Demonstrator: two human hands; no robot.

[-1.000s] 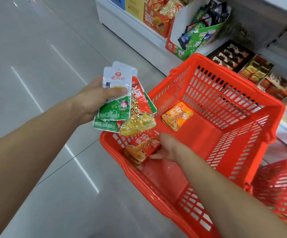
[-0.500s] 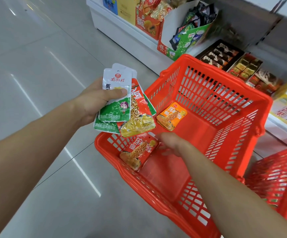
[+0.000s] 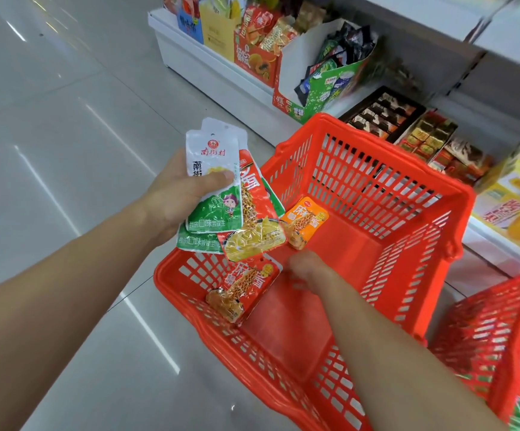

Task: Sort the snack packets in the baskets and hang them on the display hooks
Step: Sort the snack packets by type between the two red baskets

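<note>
Two red baskets are showing: the centre basket (image 3: 361,178) and the second basket (image 3: 482,331) at 4 o'clock. Two packets are sitting in the centre basket, one red packet (image 3: 243,290) at 8 o'clock and one orange packet (image 3: 305,222) at 12 o'clock. The left hand (image 3: 177,194) is holding at least three: two white-and-green packets (image 3: 218,209) and one red-and-yellow packet (image 3: 255,225).

I am seeing the basket (image 3: 377,188) sitting mid-frame, with a second basket (image 3: 482,331) lying at the lower right. One packet (image 3: 243,293) is leaning in its lower-left corner, another packet (image 3: 305,222) lying above that. My left hand (image 3: 174,194) is holding a fan of packets (image 3: 221,197) over the left rim. My right hand (image 3: 305,269) is hanging between the two loose ones. The shelf (image 3: 209,66) is running along the upper right.
</note>
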